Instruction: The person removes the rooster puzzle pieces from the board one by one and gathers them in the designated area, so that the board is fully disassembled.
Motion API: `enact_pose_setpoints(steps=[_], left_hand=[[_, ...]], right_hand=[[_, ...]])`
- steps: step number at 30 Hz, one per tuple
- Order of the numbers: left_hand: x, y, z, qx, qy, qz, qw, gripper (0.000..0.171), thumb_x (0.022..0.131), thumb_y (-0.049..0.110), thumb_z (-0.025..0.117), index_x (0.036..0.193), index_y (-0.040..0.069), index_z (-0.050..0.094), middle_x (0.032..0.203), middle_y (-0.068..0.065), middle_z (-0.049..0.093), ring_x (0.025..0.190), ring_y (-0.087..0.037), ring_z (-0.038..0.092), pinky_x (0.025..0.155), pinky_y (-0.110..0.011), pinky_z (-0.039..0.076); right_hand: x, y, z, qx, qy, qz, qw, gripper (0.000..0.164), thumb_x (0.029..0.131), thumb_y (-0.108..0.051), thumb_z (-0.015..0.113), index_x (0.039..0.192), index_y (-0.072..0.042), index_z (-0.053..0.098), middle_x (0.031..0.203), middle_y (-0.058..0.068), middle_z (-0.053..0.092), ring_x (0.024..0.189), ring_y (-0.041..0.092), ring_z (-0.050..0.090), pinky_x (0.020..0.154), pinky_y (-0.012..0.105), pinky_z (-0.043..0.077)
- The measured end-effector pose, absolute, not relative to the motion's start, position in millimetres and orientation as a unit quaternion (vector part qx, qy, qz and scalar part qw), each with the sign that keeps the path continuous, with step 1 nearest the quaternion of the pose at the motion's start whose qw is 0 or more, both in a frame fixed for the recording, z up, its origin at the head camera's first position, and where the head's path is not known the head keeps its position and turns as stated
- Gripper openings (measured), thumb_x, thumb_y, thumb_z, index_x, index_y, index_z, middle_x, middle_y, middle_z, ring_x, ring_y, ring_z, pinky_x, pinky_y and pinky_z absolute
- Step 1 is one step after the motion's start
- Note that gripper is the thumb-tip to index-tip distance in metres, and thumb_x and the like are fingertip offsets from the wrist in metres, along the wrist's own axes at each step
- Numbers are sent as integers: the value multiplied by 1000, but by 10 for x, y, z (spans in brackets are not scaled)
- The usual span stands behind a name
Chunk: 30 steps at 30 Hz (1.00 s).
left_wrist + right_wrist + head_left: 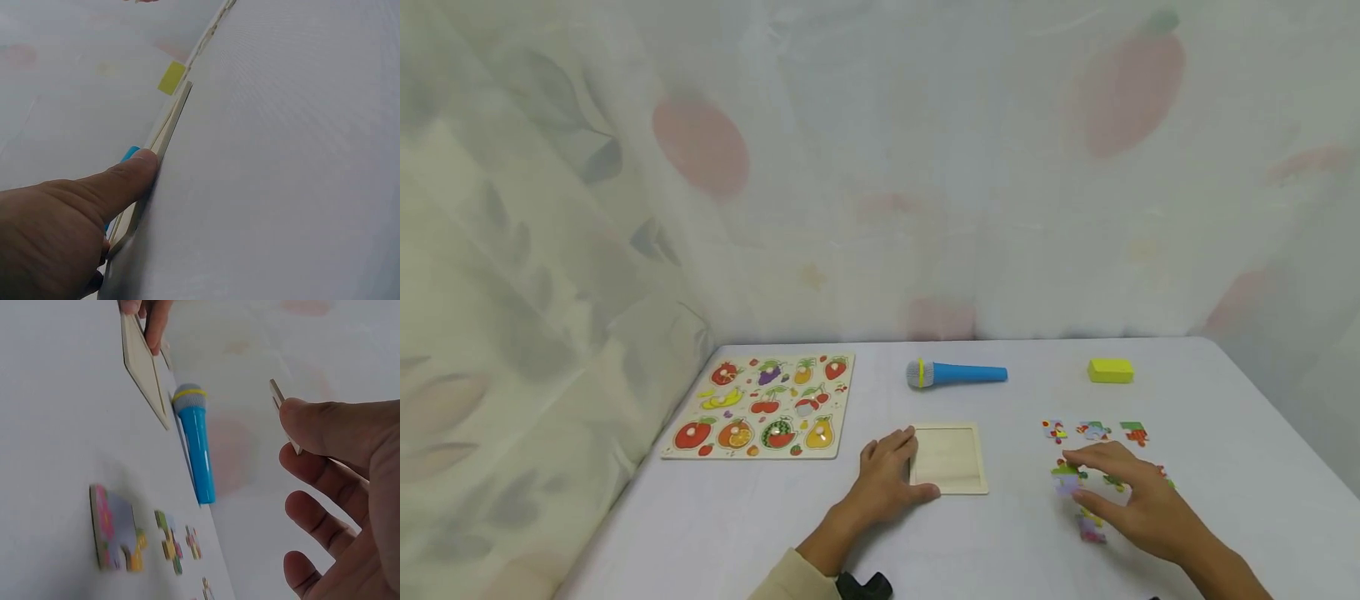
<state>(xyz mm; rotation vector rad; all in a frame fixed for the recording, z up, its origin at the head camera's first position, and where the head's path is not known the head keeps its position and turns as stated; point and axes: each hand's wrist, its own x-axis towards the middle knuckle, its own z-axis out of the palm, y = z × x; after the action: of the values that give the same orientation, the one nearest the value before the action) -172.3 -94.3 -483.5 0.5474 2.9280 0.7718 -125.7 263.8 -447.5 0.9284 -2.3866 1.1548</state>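
My left hand [887, 479] holds the left side of a shallow square wooden puzzle tray [951, 458], thumb at its near edge and fingers at its far left corner. The tray's recess shows bare wood. In the left wrist view the thumb lies on the tray's rim [169, 125]. My right hand [1138, 500] pinches a jigsaw piece [1065, 481], green and lavender, between thumb and forefinger. The right wrist view shows this piece [287, 419] edge-on above the table, the other fingers spread loosely. Several loose jigsaw pieces [1093, 431] lie under and beyond this hand.
A fruit peg puzzle board [756, 408] lies at the left of the white table. Behind the tray is a blue toy microphone [966, 373]; a yellow block [1111, 371] stands at the back right. Patterned curtains [880, 167] hang behind the table and along its sides.
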Motion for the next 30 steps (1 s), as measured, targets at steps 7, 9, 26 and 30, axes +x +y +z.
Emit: enact_pose_setpoints(steps=[7, 9, 26, 30], left_hand=[[-1718, -944, -4844, 180, 952, 247, 28, 89, 79, 55, 73, 143, 1, 45, 151, -9, 36, 138, -27, 29, 108, -54, 15], [-1721, -944, -4848, 181, 952, 245, 27, 88, 79, 54, 74, 143, 1, 45, 151, -9, 36, 138, -27, 29, 107, -54, 16], [-1727, -934, -4838, 176, 954, 239, 31, 88, 78, 53, 74, 143, 1, 44, 152, -8, 35, 138, -27, 29, 108, -54, 15], [-1717, -938, -4837, 180, 953, 242, 27, 88, 79, 53, 74, 143, 0, 45, 151, -9, 35, 138, -28, 29, 107, -54, 16]], right_hand=[[-1185, 2833, -4466, 323, -835, 401, 194, 59, 65, 9, 82, 120, -7, 66, 112, 2, 65, 108, 5, 53, 92, 12, 34], [-1173, 2892, -4485, 321, -835, 401, 198, 61, 64, 11, 82, 121, -7, 66, 112, 2, 65, 108, 5, 53, 91, 12, 34], [-988, 3321, -4582, 227, -879, 374, 187, 58, 64, 6, 85, 118, -11, 69, 112, -7, 64, 107, -4, 50, 86, 6, 31], [-956, 3421, -4615, 217, -884, 373, 179, 59, 66, 4, 85, 120, -12, 68, 116, -5, 63, 109, -5, 48, 86, 7, 29]])
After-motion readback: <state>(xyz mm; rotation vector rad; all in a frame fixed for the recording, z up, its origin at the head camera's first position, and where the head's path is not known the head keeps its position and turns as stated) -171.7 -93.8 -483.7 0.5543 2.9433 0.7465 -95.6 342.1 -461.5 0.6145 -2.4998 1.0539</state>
